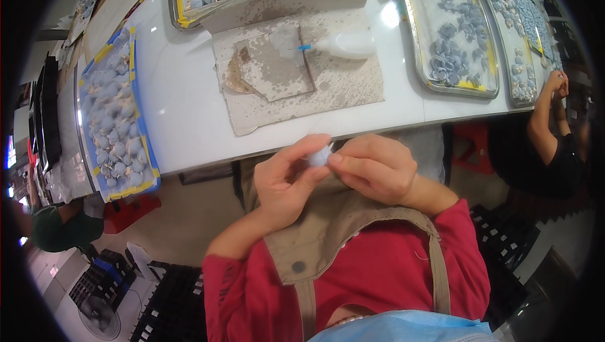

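Left hand [283, 181], one of my two bare hands, is mostly closed: its thumb and forefinger pinch one small blue-grey rounded piece [319, 156]. My right hand [381, 168] is curled as well, thumb and forefinger nearly together at the right side of that piece; whether they grip a separate bit there I cannot tell. This single piece sits between my hands, just off the near edge of one white table [183, 134]. On the table: one stained cardboard sheet [353, 102], bearing one white squeeze bottle [350, 46] with one blue tip, lying on its side. Around it, four trays: one blue tray [141, 109] at left, heaped with blue-grey rounded pieces; and three metal trays [460, 90], one beyond the cardboard and two at right. Their contents are too many to count.
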Tool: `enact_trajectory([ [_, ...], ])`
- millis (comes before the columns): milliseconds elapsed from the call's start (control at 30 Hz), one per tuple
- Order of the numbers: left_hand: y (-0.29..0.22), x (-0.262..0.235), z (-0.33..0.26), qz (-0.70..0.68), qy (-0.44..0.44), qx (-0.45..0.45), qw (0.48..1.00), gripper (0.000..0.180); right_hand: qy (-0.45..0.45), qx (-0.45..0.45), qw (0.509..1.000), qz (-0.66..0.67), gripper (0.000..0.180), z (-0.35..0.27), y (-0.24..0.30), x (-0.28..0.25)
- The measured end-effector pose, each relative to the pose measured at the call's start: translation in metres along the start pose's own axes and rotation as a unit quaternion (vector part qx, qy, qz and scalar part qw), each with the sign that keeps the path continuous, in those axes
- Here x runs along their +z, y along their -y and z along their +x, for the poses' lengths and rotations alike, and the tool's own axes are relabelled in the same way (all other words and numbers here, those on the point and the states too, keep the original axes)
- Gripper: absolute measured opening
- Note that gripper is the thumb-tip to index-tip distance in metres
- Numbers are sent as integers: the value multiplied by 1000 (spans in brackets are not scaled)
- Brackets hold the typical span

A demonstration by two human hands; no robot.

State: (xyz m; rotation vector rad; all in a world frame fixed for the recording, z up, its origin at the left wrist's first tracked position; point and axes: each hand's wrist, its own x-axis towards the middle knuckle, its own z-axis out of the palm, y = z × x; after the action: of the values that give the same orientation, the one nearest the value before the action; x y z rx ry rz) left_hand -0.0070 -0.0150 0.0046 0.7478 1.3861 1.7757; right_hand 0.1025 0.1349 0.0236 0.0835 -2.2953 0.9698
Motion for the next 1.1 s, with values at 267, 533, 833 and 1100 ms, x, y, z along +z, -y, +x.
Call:
enact_trajectory([
  [267, -4, 2, 0, -73, -6, -60, 996, 41, -38, -29, 999, -7, 31, -3, -4, 5],
  [533, -2, -4, -1, 136, 23, 89, 986, 35, -57, -23, 998, -25, 34, -9, 1, 6],
  [833, -2, -3, -1, 132, 24, 100, 986, 31, -95, -4, 995, -17, 26, -8, 1, 15],
  [1100, -2, -5, -2, 139, -4, 122, 983, 29, -86, -10, 996, 2, 24, 1, 1, 18],
])
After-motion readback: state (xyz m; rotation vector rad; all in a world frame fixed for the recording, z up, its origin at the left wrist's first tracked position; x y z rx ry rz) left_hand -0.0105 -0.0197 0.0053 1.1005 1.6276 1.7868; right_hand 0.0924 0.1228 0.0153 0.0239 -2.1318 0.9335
